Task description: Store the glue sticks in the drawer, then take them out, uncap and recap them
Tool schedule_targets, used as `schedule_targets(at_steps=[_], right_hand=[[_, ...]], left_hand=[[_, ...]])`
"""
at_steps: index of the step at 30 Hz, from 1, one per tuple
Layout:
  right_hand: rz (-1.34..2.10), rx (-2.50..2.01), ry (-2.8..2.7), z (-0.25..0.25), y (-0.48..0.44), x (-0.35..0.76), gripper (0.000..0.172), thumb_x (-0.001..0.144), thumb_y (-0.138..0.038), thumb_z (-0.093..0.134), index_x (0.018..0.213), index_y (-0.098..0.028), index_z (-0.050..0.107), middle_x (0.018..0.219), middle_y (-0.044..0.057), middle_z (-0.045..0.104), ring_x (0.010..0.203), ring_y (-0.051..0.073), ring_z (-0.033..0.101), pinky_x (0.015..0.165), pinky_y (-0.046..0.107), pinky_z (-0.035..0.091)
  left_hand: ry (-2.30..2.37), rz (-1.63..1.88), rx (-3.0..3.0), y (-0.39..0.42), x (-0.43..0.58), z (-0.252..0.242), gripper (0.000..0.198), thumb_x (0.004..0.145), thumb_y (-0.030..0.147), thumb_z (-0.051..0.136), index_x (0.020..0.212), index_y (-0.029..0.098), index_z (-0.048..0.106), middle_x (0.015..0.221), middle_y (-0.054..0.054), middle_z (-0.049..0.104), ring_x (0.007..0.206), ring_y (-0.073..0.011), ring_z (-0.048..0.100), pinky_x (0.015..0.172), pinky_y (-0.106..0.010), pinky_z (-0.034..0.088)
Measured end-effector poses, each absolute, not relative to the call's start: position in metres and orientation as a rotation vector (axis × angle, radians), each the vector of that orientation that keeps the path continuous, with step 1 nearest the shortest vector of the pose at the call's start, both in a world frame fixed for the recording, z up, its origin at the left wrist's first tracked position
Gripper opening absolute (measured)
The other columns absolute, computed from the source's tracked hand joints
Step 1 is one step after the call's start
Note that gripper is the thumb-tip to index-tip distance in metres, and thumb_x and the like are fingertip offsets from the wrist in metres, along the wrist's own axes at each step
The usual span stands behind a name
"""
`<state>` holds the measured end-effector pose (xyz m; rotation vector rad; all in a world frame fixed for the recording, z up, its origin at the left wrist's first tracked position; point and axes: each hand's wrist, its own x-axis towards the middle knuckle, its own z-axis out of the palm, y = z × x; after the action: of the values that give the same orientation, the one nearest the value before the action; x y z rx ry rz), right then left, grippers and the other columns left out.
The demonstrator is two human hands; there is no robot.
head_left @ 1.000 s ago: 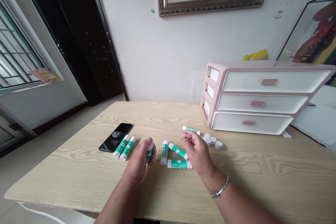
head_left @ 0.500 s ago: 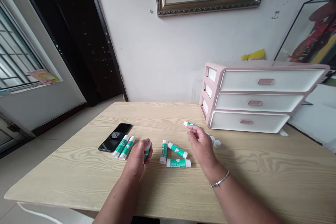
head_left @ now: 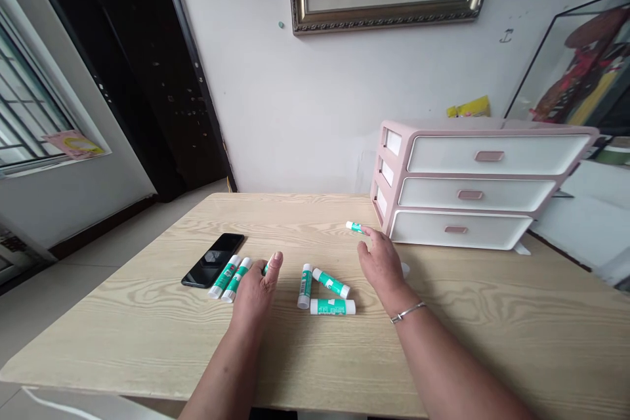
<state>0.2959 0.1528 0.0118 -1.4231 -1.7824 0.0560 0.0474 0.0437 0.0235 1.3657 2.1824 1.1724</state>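
My left hand [head_left: 256,289] is wrapped round a green-and-white glue stick [head_left: 266,268], mostly hidden by the fingers. Left of it, two glue sticks [head_left: 237,279] lie side by side by a black phone [head_left: 212,260]. Between my hands lie three more: one pointing away [head_left: 305,286], one slanted [head_left: 331,283] and one crosswise [head_left: 333,306]. My right hand [head_left: 381,266] has its fingers apart, the index fingertip at a farther glue stick [head_left: 354,227] lying near the drawers. A white cap [head_left: 405,270] shows partly behind that hand.
A pink-and-white drawer unit [head_left: 462,193] stands at the back right of the wooden table [head_left: 162,335], with a yellow packet [head_left: 470,107] on top. A framed picture [head_left: 388,18] hangs on the wall behind.
My left hand has moved slightly left with its glue stick, the thumb now raised. My right hand has shifted right and its fingers have spread. The view has turned slightly.
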Motion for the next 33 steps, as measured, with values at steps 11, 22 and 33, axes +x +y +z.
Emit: schedule_targets(at_steps=[11,22,33], right_hand=[[-0.262,-1.834,-2.197,0.015,0.221,0.291,0.043,0.095,-0.010,0.039,0.136,-0.008,0.054,0.127,0.020,0.063,0.122,0.028,0.053,0.101,0.037,0.036],[-0.306,-1.915,-2.222,0.017,0.238,0.288,0.035,0.094,-0.009,0.038,0.114,-0.008,0.067,0.118,0.022,0.063,0.118,0.029,0.053,0.096,0.038,0.036],[-0.205,-1.873,-2.254,0.024,0.226,0.286,0.031,0.093,-0.005,0.040,0.114,-0.012,0.062,0.100,0.017,0.072,0.104,0.028,0.064,0.088,0.037,0.039]], left_hand=[[2.698,0.512,1.792,0.047,0.039,0.010,0.033,0.096,0.025,0.040,0.116,0.014,0.065,0.114,-0.017,0.070,0.105,-0.0302,0.065,0.087,-0.036,0.046],[2.829,0.425,1.710,0.044,0.039,0.015,0.033,0.088,0.018,0.048,0.114,0.019,0.069,0.117,-0.015,0.070,0.112,-0.0330,0.062,0.080,-0.039,0.047],[2.868,0.456,1.652,0.046,0.035,0.014,0.033,0.089,0.016,0.047,0.112,0.021,0.070,0.114,-0.015,0.069,0.107,-0.0331,0.062,0.077,-0.040,0.045]])
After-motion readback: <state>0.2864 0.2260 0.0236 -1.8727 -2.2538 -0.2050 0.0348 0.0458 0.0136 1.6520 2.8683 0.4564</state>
